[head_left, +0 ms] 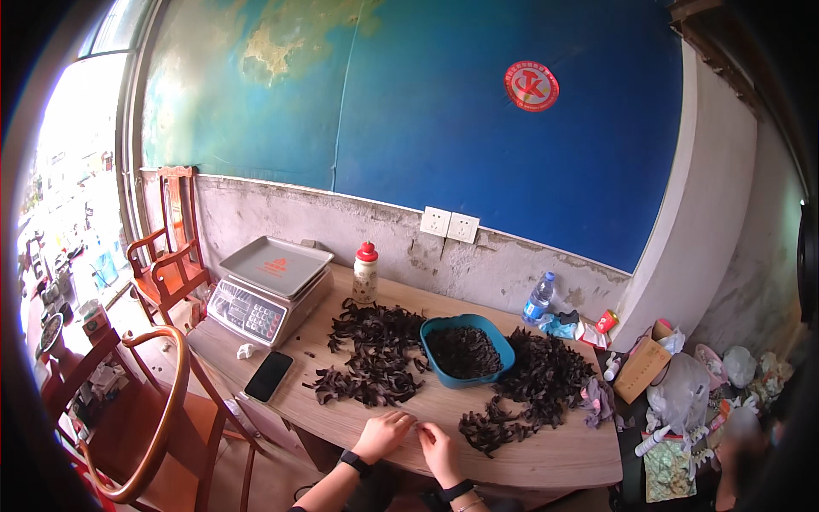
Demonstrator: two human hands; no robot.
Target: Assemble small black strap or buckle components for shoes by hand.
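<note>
My left hand [386, 435] and my right hand [438, 450] meet at the fingertips over the near edge of the wooden table [341, 421]. Both have their fingers drawn together; whatever they pinch is too small to make out. Beyond them, dark, curled strips lie in a left pile [371, 375] and a right pile [550, 375]. Between these piles stands a blue-green plastic basin [452, 381], holding more small dark pieces [463, 352]. A few strips from the right pile reach close to my right hand.
A scale [271, 290], a black phone [269, 377] and a red-capped bottle [365, 275] occupy the table's left part. Towards the back right are a water bottle [539, 299] and crumpled cloths [559, 324]. Wooden chairs [175, 235] stand left; bags and boxes [682, 388] crowd the right.
</note>
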